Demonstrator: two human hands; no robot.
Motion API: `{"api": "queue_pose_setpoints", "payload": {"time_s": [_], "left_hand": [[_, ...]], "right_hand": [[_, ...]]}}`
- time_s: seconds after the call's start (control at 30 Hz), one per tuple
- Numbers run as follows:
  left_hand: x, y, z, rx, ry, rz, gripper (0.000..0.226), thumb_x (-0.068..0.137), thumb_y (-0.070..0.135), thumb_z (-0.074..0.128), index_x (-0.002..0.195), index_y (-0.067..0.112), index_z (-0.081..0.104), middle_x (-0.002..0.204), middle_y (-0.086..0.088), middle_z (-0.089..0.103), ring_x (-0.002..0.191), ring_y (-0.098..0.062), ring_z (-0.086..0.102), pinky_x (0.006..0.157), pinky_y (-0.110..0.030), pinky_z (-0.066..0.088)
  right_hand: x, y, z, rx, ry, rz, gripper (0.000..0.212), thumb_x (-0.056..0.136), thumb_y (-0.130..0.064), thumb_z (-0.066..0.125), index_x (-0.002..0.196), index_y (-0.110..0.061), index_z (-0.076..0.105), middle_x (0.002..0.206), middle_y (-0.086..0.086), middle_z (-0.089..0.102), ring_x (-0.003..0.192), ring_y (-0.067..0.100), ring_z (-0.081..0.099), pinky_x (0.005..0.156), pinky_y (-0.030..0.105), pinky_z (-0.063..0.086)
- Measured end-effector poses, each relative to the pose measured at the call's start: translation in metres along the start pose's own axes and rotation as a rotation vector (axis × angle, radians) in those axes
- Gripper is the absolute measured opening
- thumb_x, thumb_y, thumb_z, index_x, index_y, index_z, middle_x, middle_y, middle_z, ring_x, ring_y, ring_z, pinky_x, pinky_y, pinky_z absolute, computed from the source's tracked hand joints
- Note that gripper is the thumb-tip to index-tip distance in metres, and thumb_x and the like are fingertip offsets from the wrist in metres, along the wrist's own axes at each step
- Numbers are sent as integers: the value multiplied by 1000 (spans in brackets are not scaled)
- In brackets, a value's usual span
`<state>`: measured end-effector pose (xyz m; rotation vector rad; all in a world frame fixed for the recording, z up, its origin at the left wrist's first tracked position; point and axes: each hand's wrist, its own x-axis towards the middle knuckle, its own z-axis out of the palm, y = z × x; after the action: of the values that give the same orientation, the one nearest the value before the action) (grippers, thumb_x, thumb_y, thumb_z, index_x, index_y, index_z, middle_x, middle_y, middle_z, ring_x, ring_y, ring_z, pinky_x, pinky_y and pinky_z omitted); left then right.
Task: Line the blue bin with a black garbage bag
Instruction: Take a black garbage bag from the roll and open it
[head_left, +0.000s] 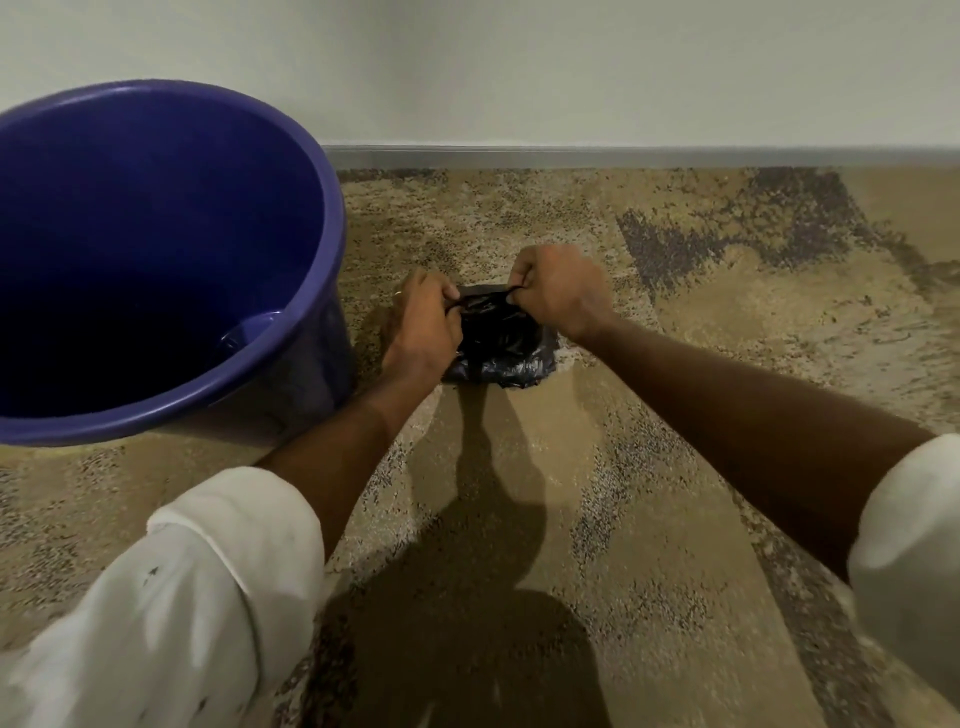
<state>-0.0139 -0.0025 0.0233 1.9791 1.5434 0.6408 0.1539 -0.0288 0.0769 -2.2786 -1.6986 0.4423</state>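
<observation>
A large blue bin (332, 218) stands upright on the carpet at the left, its inside dark and bare. To its right a black garbage bag (498, 348), still folded into a small crumpled packet, hangs just above the floor. My left hand (423, 325) pinches the bag's top edge on the left side. My right hand (558, 291) pinches the same edge on the right, and the plastic is stretched between the two fists. Both forearms reach forward from rolled white sleeves.
Mottled tan and grey carpet (727, 322) covers the floor. A white wall with a grey baseboard (623, 156) runs across the back, close behind the bin and the bag. My shadow falls on the carpet in front of me.
</observation>
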Motion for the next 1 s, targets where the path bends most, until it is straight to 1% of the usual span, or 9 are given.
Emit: {"api": "queue_pose_setpoints", "payload": {"time_s": [0.07, 0.17, 0.3, 0.47, 0.6, 0.67, 0.77, 0.9, 1.0], "left_hand": [[-2, 3, -7, -6, 2, -41, 22, 86, 15, 68, 97, 29, 56, 110, 5, 58, 97, -18, 62, 87, -40, 54], [-4, 10, -19, -52, -10, -122, 18, 87, 19, 68, 103, 25, 59, 110, 2, 63, 95, -18, 63, 75, -31, 50], [-4, 28, -38, -138, -74, -155, 20, 92, 13, 64, 111, 17, 65, 96, 4, 63, 89, -15, 62, 65, -19, 43], [-4, 52, -59, -203, -84, -147, 27, 91, 2, 54, 111, 14, 69, 103, -4, 72, 96, -20, 67, 81, -33, 57], [-5, 68, -84, -373, -116, -147, 21, 92, 4, 51, 100, 14, 67, 97, -11, 72, 94, -28, 70, 80, -50, 62], [0, 77, -97, -445, -83, -179, 17, 96, 8, 50, 98, 12, 66, 99, -13, 73, 94, -30, 70, 80, -52, 62], [6, 93, -120, -627, -38, -277, 18, 101, 11, 50, 105, 13, 67, 106, -13, 73, 98, -29, 71, 81, -48, 63], [4, 106, -150, -895, -8, -356, 20, 103, 7, 47, 114, 5, 64, 114, -14, 70, 103, -27, 70, 85, -42, 62], [2, 113, -175, -1016, -10, -376, 25, 104, 7, 46, 122, 3, 63, 117, -14, 70, 102, -25, 70, 86, -39, 62]], "right_hand": [[6, -5, -14, 97, -34, 23, 4, 82, -19, 74, 85, -21, 72, 83, -5, 72, 78, 13, 66, 62, 28, 55], [11, -14, -33, 175, -88, 21, 3, 81, -11, 76, 81, -13, 75, 82, 1, 75, 74, 9, 65, 58, 22, 51], [10, -28, -52, 256, -59, 23, 11, 79, -3, 76, 76, -13, 73, 81, 3, 74, 81, 17, 72, 71, 31, 62], [11, -52, -82, 186, -4, -15, 7, 77, -1, 75, 81, -6, 78, 86, 9, 77, 72, 11, 65, 59, 21, 53], [10, -70, -107, 190, -1, -10, 11, 75, -4, 77, 86, -6, 77, 84, 5, 73, 86, 21, 71, 70, 35, 62], [9, -79, -119, 212, -17, -17, 22, 75, -5, 79, 96, -4, 75, 93, 8, 72, 94, 26, 70, 76, 38, 62], [7, -95, -134, 181, -108, 5, 57, 79, -23, 83, 128, -5, 58, 116, 7, 61, 107, 26, 60, 91, 40, 56], [6, -118, -147, 297, -303, 99, 87, 75, -54, 80, 138, -7, 43, 124, 11, 59, 108, 27, 62, 93, 45, 57], [4, -137, -158, 415, -328, 123, 89, 76, -51, 82, 142, -12, 37, 126, 11, 58, 109, 28, 62, 92, 43, 57]]}}
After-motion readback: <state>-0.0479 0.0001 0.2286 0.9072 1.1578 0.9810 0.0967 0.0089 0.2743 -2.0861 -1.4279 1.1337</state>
